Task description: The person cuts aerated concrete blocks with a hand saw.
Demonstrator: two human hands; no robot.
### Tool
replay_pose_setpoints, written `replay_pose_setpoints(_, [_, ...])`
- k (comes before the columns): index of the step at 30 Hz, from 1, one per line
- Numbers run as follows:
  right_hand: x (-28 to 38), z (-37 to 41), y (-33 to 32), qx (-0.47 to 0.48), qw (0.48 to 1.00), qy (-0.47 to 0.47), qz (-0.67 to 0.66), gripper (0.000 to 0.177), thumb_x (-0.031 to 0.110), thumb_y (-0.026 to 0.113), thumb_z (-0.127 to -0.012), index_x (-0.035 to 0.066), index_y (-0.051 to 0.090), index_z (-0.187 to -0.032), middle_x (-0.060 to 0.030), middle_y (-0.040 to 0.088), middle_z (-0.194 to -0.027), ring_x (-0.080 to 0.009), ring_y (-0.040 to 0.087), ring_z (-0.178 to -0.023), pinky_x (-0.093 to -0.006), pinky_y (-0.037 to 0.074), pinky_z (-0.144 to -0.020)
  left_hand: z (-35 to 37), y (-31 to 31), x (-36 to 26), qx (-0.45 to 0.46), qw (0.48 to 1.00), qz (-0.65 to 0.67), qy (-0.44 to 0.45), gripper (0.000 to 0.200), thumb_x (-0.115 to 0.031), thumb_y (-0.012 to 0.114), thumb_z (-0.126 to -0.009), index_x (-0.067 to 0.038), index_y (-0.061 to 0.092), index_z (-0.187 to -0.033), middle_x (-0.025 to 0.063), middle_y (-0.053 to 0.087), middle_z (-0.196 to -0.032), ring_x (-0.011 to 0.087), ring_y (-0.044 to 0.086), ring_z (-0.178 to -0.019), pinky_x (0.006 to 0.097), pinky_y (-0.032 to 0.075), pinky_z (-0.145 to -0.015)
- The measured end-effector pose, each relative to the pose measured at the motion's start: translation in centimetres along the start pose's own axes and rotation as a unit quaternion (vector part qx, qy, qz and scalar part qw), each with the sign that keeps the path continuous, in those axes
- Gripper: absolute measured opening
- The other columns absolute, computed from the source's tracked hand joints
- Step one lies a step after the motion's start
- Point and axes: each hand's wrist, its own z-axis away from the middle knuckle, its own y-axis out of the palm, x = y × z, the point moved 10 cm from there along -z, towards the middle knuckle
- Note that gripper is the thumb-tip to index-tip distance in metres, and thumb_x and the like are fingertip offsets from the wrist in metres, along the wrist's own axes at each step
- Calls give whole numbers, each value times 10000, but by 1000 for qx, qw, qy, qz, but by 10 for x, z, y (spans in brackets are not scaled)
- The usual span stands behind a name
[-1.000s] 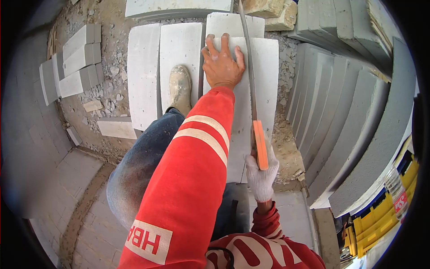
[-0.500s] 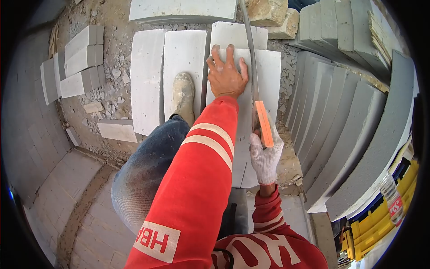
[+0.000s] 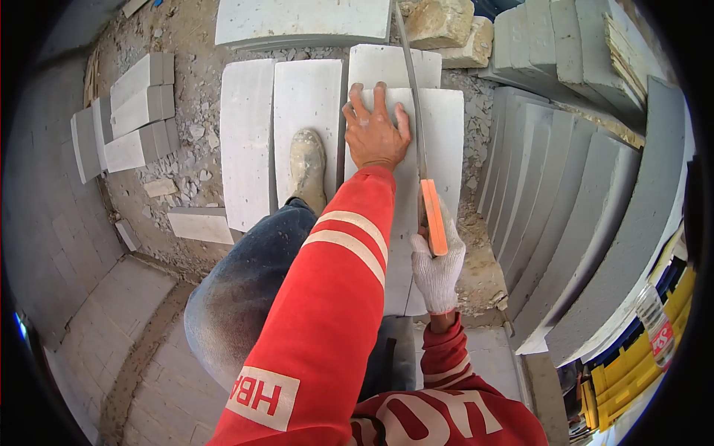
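Observation:
My bare left hand (image 3: 375,134) lies with spread fingers on a pale grey block (image 3: 439,134), pressing its upper part. My right hand (image 3: 439,271), in a white knitted glove, is closed round the orange handle of a saw (image 3: 433,219). The long thin blade runs up from the handle over the block, just right of my left hand. Part of the handle is hidden by the glove. My boot (image 3: 307,167) rests on a neighbouring block (image 3: 286,97).
Many grey blocks (image 3: 550,193) stand in rows at the right. Smaller cut blocks (image 3: 141,108) lie at the left among rubble. Another block (image 3: 305,18) and rough yellowish stones (image 3: 439,22) are at the top. A plastic bottle (image 3: 656,327) is at the lower right.
The blocks, boot and both hands appear slightly lower in the view. The gloved hand and saw handle have shifted slightly down and left; my left hand still lies on the block.

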Motion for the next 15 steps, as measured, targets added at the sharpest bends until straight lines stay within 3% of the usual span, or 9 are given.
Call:
replay_pose_setpoints(2, [25, -8, 1, -19, 999, -31, 5, 680, 113, 766, -828, -18, 538, -1456, -101, 661, -789, -167, 648, -682, -308, 553, -699, -1, 1, 3, -6, 999, -31, -7, 428, -347, 573, -965, -182, 566, -1359, 179, 423, -1423, 435, 557, -1183, 538, 580, -817])
replay_pose_setpoints(4, [20, -2, 5, 50, 997, 12, -60, 697, 130, 766, -855, -16, 501, -1483, -116, 688, -850, -168, 672, -728, -310, 558, -730, 5, 2, 6, 8, 1000, -23, -13, 438, -352, 586, -952, -180, 577, -1354, 179, 426, -1429, 436, 552, -1179, 534, 580, -827])
replay_pose_setpoints(5, [14, -3, 2, 39, 997, 5, -61, 697, 130, 766, -855, -16, 501, -1483, -116, 688, -850, -168, 672, -728, -310, 558, -730, -4, 1, 4, 4, 1000, -9, -15, 449, -357, 599, -939, -177, 588, -1349, 179, 428, -1436, 437, 547, -1176, 530, 581, -837])
replay_pose_setpoints(7, [9, 10, 1, 39, 995, -49, -74, 694, 146, 750, -883, -16, 475, -1500, -118, 697, -874, -164, 692, -763, -312, 564, -738, -3, 1, 5, -3, 1000, -24, -9, 448, -354, 601, -940, -177, 588, -1352, 183, 432, -1430, 430, 562, -1162, 517, 582, -845])
replay_pose_setpoints(8, [3, 23, -4, 44, 997, -10, -66, 664, 162, 733, -908, -23, 477, -1492, -120, 704, -896, -174, 716, -795, -324, 576, -746, -4, 0, 4, -15, 1000, -18, -2, 435, -355, 587, -955, -187, 574, -1356, 174, 431, -1425, 430, 575, -1152, 530, 573, -848])
replay_pose_setpoints(10, [-12, 73, -17, 45, 995, 60, -60, 655, 136, 724, -896, -25, 484, -1484, -117, 705, -903, -185, 732, -825, -335, 586, -754, -3, -3, 2, -23, 1000, -18, 1, 419, -355, 574, -970, -197, 562, -1357, 161, 431, -1415, 434, 591, -1134, 541, 566, -848])
replay_pose_setpoints(15, [-30, 148, -45, 50, 993, 84, 64, 698, 56, 736, -780, -5, 542, -1447, -83, 708, -843, -162, 698, -695, -290, 581, -696, -4, -3, 2, -21, 1000, -17, -9, 426, -360, 571, -968, -194, 561, -1361, 169, 429, -1412, 435, 587, -1148, 546, 565, -856])
